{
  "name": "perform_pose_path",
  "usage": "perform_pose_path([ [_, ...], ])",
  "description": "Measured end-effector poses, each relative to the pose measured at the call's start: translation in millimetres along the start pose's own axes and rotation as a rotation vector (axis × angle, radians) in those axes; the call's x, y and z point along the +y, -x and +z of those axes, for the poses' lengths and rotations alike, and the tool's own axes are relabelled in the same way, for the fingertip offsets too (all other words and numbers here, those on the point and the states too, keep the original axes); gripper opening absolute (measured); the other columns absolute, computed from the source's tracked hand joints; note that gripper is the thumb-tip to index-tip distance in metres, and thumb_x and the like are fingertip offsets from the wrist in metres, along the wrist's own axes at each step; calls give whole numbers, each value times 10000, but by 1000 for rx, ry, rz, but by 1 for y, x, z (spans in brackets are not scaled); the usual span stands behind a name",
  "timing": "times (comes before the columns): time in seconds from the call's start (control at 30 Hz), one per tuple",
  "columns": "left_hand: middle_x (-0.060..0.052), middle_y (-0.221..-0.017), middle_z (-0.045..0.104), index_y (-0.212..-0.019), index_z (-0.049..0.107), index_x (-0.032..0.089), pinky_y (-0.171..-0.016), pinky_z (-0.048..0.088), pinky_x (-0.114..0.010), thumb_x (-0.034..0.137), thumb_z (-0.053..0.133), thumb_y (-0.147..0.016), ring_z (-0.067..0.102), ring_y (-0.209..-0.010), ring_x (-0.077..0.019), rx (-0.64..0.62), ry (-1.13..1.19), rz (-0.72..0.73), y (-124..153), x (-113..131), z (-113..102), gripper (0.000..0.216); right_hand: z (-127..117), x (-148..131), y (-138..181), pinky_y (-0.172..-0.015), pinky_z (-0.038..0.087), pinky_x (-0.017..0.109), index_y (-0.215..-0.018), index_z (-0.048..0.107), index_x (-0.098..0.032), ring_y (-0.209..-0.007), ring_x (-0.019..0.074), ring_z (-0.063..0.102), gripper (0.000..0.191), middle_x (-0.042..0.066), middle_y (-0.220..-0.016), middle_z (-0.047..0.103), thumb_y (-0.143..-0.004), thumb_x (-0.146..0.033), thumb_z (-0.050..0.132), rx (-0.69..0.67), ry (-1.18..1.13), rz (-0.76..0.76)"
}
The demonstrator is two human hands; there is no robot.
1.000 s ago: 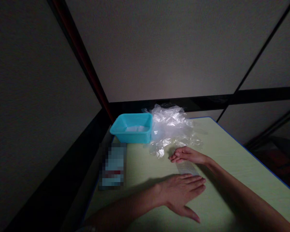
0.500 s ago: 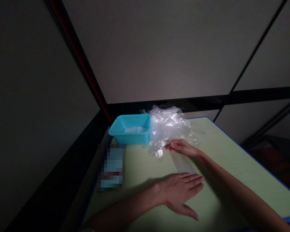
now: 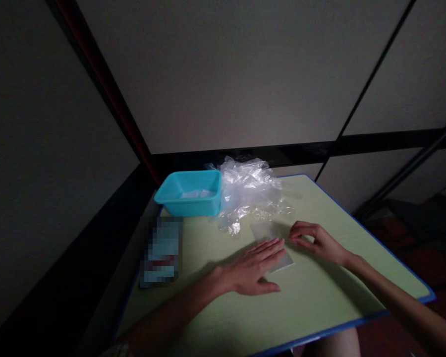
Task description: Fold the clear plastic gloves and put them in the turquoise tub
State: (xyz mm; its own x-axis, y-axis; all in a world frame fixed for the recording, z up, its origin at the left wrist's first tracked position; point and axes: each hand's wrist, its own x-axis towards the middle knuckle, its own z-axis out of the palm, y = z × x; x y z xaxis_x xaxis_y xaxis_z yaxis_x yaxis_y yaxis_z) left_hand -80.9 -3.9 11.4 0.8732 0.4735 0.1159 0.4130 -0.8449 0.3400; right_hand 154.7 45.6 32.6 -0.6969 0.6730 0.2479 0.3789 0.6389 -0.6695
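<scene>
A flat, clear plastic bag lies on the table, slightly slanted. My left hand rests palm down across its middle, fingers stretched out and thumb apart, covering part of it. Just right of the bag, my right hand is raised a little, its fingers curled and thumb and fingertips drawn together. Whether anything small is between those fingertips cannot be made out. Beyond the hands, a crumpled heap of clear plastic bags catches the light.
Left of the heap stands a turquoise plastic basin with something whitish inside. A pixelated flat item lies by the left edge of the pale green table, which has a blue rim. Cabinet-like panels rise behind.
My right hand has moved from the bag's far end to its right side. My left hand has shifted from the near end onto the bag's middle. The view has turned slightly right.
</scene>
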Motion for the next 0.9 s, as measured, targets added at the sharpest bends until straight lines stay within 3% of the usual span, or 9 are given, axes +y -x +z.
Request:
perform_pose_path([
  [0.1, -122, -1444, 60, -1365, 165, 82, -1076, 80, -323, 481, 422, -852, 8, -1321, -183, -22, -26, -5, 7, 1, 1, 699, 7, -2, 24, -660, 448, 280, -854, 621, -153, -754, 151, 550, 218, 76, -831, 584, -886, -240, 424, -88, 273, -114],
  [0.3, -83, -1449, 78, -1359, 229, 160, -1077, 72, -344, 492, 379, -870, 21, -1321, -212, -59, -66, -25, 15, 5, 5, 610, 26, 2, 41, -580, 416, 277, -780, 602, -149, -637, 138, 523, 251, 38, -697, 584, -902, -175, 384, -10, 606, -360],
  [0.53, -80, -1448, 106, -1357, 231, 170, -1073, 105, -359, 511, 375, -864, 48, -1320, -225, -63, -71, -62, 14, 4, 5, 617, 31, 5, 37, -524, 355, 285, -770, 580, -152, -599, 130, 500, 222, 13, -656, 571, -895, -139, 397, 7, 771, -506],
  [0.9, -76, -1444, 129, -1360, 222, 168, -1072, 131, -355, 478, 415, -859, 75, -1319, -219, -45, -48, -50, 14, 6, 3, 620, 33, 6, 36, -523, 351, 295, -754, 590, -146, -591, 135, 495, 271, 39, -683, 591, -890, -102, 360, 44, 761, -571],
])
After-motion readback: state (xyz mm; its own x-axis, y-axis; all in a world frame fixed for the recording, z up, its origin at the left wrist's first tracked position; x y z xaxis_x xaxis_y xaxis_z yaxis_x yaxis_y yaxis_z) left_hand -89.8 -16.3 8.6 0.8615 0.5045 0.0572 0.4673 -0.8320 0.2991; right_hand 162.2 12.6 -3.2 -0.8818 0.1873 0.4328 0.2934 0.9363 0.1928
